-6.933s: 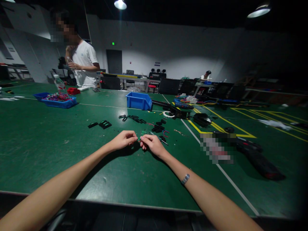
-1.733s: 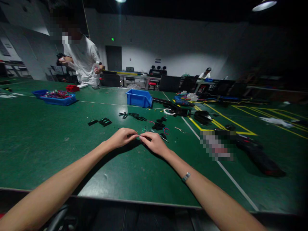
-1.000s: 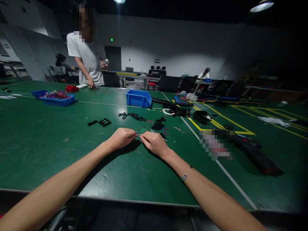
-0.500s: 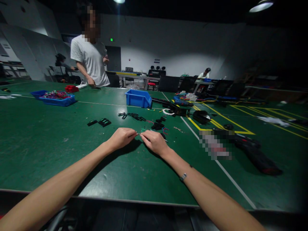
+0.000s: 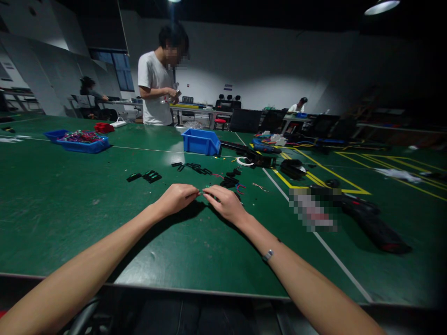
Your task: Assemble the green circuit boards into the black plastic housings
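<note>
- Two bare hands over the glossy green table (image 5: 164,260), reaching in past its near edge, fingertips almost meeting.
- Left hand (image 5: 179,197): thumb and index pinching one end of a tiny slim part (image 5: 201,193); other fingers curled together.
- Right hand (image 5: 225,203): thumb and index pinching the other end, remaining fingers bent in. Part is between the two sets of fingertips; too small to identify.
- Just beyond the hands, toward far edge: red and blue wires (image 5: 240,189), slim black rectangular frames (image 5: 198,168). Left of those, flat black pieces with green boards (image 5: 152,176).
- Nearer far edge: open-front blue plastic bin (image 5: 200,143); left of it, shallow blue plastic tray (image 5: 85,147) heaped with red and purple bits.
- White tape ring (image 5: 244,162) right of the bin, nearer us.
- Person in a white T-shirt (image 5: 156,88) standing past far edge.
</note>
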A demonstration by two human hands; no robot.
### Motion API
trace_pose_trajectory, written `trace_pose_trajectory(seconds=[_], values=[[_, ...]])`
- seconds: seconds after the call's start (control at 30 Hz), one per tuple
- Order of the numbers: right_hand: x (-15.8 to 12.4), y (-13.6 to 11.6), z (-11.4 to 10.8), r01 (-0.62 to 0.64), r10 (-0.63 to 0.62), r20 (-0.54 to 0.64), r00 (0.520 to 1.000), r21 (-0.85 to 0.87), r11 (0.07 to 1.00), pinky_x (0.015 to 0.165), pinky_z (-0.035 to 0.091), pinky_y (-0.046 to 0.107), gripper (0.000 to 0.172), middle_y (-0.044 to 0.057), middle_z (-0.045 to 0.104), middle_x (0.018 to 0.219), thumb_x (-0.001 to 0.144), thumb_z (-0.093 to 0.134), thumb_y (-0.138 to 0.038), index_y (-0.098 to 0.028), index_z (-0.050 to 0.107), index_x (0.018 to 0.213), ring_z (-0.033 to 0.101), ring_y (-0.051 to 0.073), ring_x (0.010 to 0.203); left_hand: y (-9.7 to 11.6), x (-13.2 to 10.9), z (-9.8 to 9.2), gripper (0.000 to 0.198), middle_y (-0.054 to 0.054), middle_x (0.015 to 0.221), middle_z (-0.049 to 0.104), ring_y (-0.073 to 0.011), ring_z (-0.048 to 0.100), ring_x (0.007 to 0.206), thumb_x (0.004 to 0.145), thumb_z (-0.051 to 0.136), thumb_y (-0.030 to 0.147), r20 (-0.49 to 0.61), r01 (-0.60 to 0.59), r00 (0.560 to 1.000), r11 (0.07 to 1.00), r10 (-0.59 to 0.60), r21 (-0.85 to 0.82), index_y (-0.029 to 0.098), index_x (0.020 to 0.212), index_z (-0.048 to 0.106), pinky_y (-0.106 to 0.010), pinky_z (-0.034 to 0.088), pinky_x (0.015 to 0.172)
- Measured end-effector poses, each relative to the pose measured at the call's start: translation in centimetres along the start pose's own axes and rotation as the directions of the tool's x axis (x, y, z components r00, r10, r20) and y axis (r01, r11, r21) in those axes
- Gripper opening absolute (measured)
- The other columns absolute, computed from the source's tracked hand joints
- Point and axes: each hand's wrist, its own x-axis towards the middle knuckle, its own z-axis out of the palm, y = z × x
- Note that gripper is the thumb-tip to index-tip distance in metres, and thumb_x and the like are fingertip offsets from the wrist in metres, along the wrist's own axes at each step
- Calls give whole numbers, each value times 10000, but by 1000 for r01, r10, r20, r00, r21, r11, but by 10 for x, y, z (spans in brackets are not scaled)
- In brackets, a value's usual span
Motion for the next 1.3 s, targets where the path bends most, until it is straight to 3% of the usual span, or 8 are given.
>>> trace_pose_trajectory(seconds=[0.2, 0.4, 1.3], values=[[-1, 3, 1, 19, -19, 17, 1000, -2, 1000, 873, 535, 348, 218, 90, 734, 1047, 1016, 524, -272, -200, 691, 1136, 683, 213, 966, -2, 0, -1, 234, -49, 788, 699, -125, 634, 690, 998, 526, 303, -23, -10, 1000, 1000, 10, 2, 154, 952, 700, -211, 421, 641], [-2, 5, 3, 33, -33, 14, 999, 30, 999, 853, 539, 349, 219, 92, 740, 1038, 1016, 527, -272, -186, 695, 1127, 686, 209, 942, -1, 0, -4, 222, -65, 898, 719, -123, 639, 719, 986, 547, 296, -23, -2, 1000, 999, 2, -32, 162, 1106, 677, -210, 441, 658], [-2, 6, 3, 25, -25, -10, 1000, 78, 997, 859, 561, 353, 236, 91, 746, 1053, 1008, 539, -280, -205, 706, 1157, 703, 213, 953, -2, -1, 0, 204, -73, 893, 731, -146, 677, 792, 987, 546, 273, -52, -19, 999, 985, 11, -169, 151, 1037, 702, -227, 500, 728]])
